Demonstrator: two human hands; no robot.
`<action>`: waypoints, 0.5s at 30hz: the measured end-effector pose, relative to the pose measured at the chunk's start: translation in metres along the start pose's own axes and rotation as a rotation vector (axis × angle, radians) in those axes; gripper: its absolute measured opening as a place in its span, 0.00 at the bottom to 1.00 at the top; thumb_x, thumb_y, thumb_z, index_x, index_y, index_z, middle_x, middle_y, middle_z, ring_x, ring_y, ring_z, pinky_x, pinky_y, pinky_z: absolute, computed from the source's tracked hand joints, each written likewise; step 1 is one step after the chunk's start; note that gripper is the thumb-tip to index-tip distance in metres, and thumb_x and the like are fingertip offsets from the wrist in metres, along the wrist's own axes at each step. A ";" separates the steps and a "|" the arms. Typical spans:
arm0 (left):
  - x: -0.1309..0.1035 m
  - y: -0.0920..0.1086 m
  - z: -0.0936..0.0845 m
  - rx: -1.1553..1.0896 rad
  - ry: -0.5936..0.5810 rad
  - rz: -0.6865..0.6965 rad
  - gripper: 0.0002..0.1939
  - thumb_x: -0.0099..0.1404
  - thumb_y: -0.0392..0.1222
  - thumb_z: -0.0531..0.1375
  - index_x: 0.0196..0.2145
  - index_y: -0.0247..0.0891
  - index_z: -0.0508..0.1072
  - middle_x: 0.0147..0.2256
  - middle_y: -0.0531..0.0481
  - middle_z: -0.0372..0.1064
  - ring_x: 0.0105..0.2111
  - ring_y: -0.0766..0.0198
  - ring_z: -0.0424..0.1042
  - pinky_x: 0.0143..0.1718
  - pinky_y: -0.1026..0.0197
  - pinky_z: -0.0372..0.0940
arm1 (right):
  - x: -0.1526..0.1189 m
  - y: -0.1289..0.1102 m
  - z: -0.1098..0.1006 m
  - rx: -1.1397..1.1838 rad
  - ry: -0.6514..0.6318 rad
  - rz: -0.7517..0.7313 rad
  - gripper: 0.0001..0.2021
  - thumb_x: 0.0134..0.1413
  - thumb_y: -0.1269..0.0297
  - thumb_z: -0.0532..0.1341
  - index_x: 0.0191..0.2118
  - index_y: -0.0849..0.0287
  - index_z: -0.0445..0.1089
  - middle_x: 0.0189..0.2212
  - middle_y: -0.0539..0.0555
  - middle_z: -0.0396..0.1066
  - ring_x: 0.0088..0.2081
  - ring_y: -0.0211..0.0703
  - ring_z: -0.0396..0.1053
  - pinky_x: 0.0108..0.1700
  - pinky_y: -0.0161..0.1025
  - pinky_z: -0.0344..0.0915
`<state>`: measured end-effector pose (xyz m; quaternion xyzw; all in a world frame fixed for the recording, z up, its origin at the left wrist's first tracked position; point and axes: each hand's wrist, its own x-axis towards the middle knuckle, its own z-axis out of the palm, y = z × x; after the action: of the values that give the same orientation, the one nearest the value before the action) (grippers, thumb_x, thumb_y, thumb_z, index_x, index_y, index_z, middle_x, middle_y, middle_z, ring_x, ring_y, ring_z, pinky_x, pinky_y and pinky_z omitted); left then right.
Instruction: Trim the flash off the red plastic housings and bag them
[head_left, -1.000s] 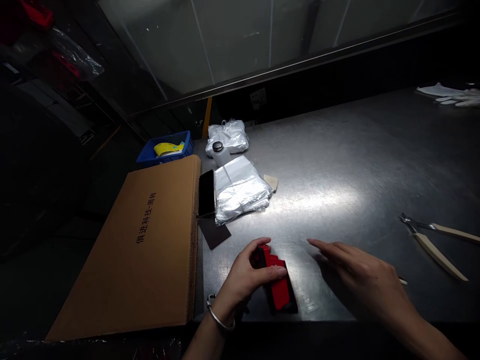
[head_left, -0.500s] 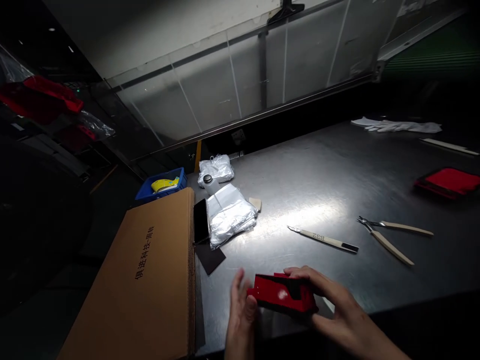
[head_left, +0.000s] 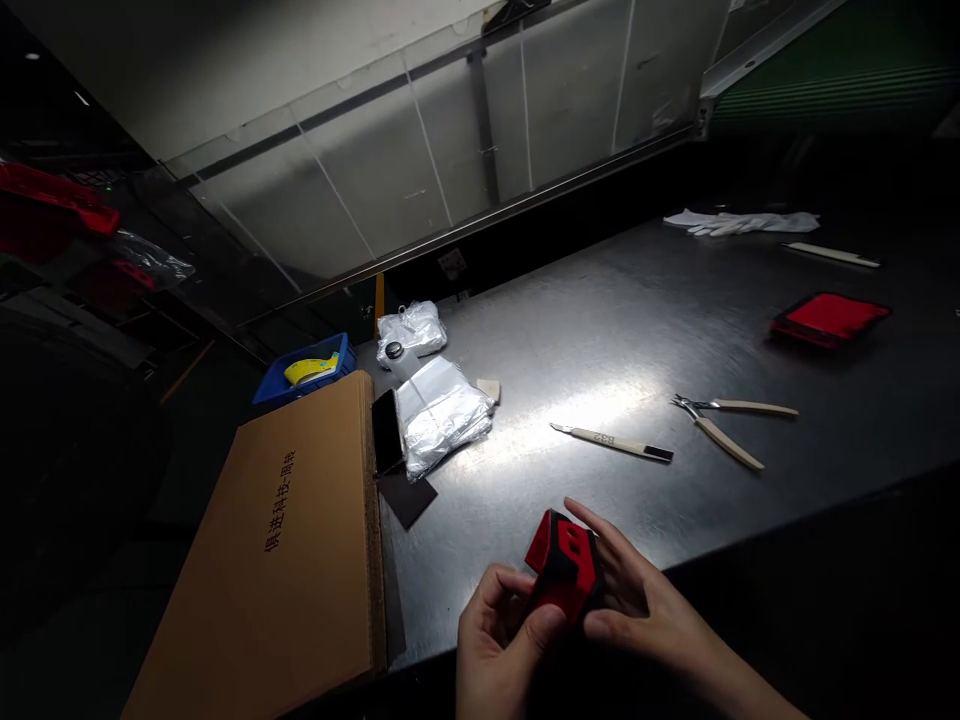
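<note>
A red and black plastic housing (head_left: 576, 560) is held near the front edge of the metal table, tilted so that its slotted end faces up. My left hand (head_left: 504, 630) grips its lower left side, thumb on the front. Along the right side lies my right hand (head_left: 637, 590), fingers stretched behind the part and thumb near its lower edge. Beyond the hands lie a craft knife (head_left: 611, 442) with a pale handle and a pair of nippers (head_left: 731, 430) with cream handles, jaws spread.
To the left stands a large cardboard box (head_left: 262, 560), with a blue bin (head_left: 307, 370) behind it. Plastic bags (head_left: 446, 415), a white bottle (head_left: 401, 360) and a phone (head_left: 388, 430) sit alongside. Farther right are another red part (head_left: 832, 318), white gloves (head_left: 742, 222) and a second pale-handled tool (head_left: 832, 254).
The red and black housing has been turned from lying lengthwise to standing more upright. My left hand has closed around its lower side. The whole view has shifted somewhat to the right.
</note>
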<state>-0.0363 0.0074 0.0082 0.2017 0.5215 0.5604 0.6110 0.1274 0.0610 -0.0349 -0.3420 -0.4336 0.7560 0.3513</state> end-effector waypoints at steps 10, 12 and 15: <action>-0.006 -0.017 0.001 0.063 0.042 0.007 0.18 0.51 0.49 0.76 0.30 0.38 0.74 0.27 0.54 0.76 0.29 0.66 0.69 0.33 0.66 0.60 | -0.009 -0.004 0.001 0.005 0.028 0.061 0.48 0.44 0.48 0.73 0.69 0.51 0.53 0.59 0.63 0.69 0.58 0.59 0.69 0.62 0.56 0.61; -0.007 -0.015 0.002 0.084 0.025 -0.010 0.17 0.52 0.49 0.75 0.30 0.38 0.74 0.27 0.54 0.76 0.29 0.66 0.69 0.34 0.66 0.60 | -0.010 -0.004 0.000 -0.003 0.035 0.056 0.48 0.45 0.49 0.73 0.69 0.51 0.53 0.58 0.62 0.69 0.57 0.59 0.70 0.61 0.56 0.62; -0.008 -0.004 0.004 0.191 -0.023 0.026 0.15 0.56 0.51 0.73 0.32 0.39 0.77 0.28 0.55 0.75 0.30 0.66 0.70 0.34 0.67 0.61 | -0.011 -0.008 -0.001 -0.064 0.060 0.052 0.49 0.45 0.49 0.73 0.70 0.51 0.51 0.58 0.63 0.69 0.57 0.60 0.70 0.62 0.59 0.61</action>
<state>-0.0299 0.0009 0.0097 0.2722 0.5629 0.5135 0.5877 0.1360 0.0552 -0.0259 -0.3867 -0.4381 0.7399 0.3333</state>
